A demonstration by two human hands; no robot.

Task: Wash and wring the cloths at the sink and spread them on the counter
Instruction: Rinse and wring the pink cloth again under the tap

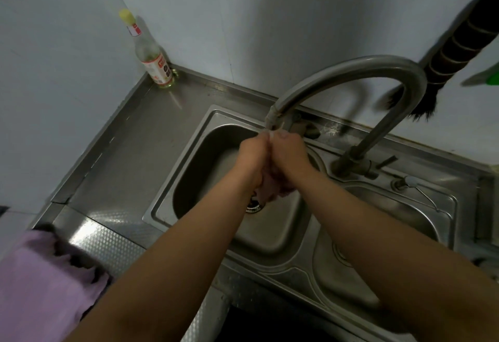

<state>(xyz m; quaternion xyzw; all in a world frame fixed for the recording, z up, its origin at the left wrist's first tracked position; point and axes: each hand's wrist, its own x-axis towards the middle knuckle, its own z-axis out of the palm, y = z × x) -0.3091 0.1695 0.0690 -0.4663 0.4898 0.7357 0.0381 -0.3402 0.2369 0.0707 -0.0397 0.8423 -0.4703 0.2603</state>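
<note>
A lilac cloth [40, 274] is seen lying on the counter [108, 244] at the lower left of the frame, apparently already set down there. Both forearms are extended from the lower edge toward the centre. Above the left basin of the sink [189, 152], the left hand [252, 158] and the right hand [290, 157] are pressed together, fingers curled round a pale pink cloth [267, 192] that is bunched between them and hangs just below, over the drain. The spout of the faucet [351, 71] is positioned directly above the hands. The washing or wringing step is judged to be in hand; which of the two cannot be told. A firm opposing twist is called for next, followed by spreading on the counter.
</note>
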